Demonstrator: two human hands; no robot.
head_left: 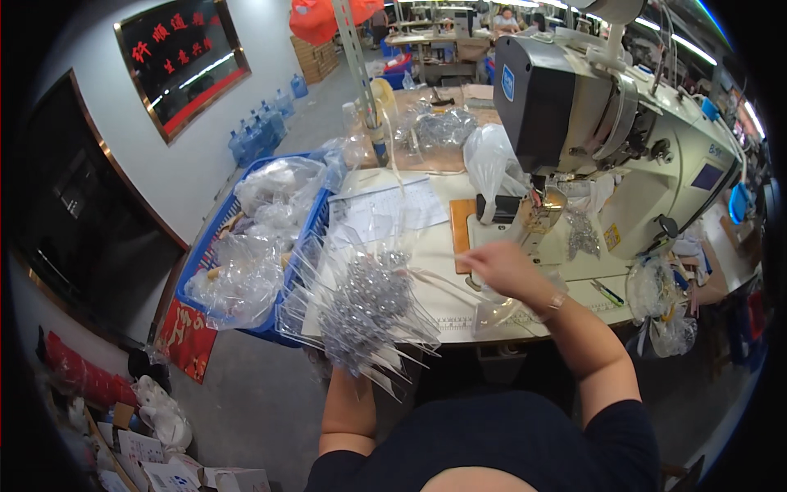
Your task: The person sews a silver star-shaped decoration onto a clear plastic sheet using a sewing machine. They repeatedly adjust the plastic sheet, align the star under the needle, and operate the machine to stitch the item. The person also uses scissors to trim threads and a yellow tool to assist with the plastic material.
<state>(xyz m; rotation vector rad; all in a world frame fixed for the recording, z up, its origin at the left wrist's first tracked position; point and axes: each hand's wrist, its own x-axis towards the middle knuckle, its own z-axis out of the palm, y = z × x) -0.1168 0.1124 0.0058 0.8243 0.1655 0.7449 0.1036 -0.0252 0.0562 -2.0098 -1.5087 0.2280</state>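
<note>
Closest to me, the person's left arm (348, 406) reaches up under a big bunch of sparkly silver pieces (365, 307), with see-through plastic poking out all around. The bunch hides the left hand, so I can't tell how its fingers sit. The bunch is over the near left edge of the white table (430, 252), just beside a blue basket (197, 309).

The right hand (500, 266) is over the table, in front of the sewing machine (656, 139). Its fingers look bent, but it is blurry, and I can't tell if it holds anything. Pale straps (447, 287) lie between it and the bunch.

I think a lot is done, because the bunch is so full. Another sparkly bit (583, 234) lies by the machine, apart from the bunch. The basket has many clear bags (238, 279) in it. How much is left, I can't say.

Farther back are some papers (393, 205), then blue water jugs (261, 135) by the wall.
</note>
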